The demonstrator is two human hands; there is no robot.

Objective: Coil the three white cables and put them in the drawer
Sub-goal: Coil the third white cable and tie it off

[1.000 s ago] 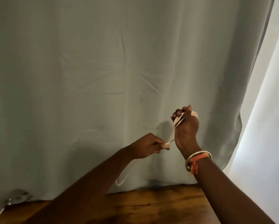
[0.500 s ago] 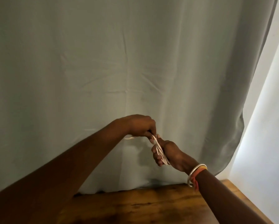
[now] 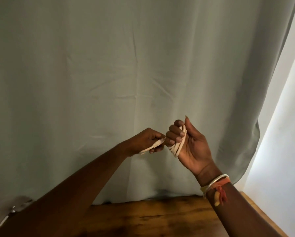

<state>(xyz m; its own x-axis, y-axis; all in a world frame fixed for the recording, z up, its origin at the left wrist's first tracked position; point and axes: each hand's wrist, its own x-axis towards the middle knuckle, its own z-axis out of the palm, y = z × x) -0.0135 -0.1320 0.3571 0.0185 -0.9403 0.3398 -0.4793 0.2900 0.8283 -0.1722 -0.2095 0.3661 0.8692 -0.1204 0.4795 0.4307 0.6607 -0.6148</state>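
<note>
White cable (image 3: 178, 145) is seen wound in several loops around the curled fingers of the right hand (image 3: 191, 147), which is raised palm-up in front of a pale grey-green curtain (image 3: 109, 65). The loops are held between the bent fingers and the palm, so that hand is closed about the coil, with the thumb standing upright beside it. The free end of the same cable, with its ribbed plug (image 3: 158, 144), is pinched between the thumb and fingertips of the left hand (image 3: 147, 141), just beside the right hand's knuckles; a short stretch of cable (image 3: 144, 151) is seen sticking out below the left hand. Whether the two hands touch cannot be told. Both hands are held in the air, well above a dark wooden tabletop (image 3: 152, 218) that is seen at the bottom of the view. A silver bangle (image 3: 213, 183) and an orange thread band (image 3: 220, 189) are worn on the right wrist. At the right edge a bright white wall (image 3: 283, 134) is seen beside the curtain. A blurred pale object (image 3: 15, 204) is visible at the lower left, too indistinct to be identified.
</note>
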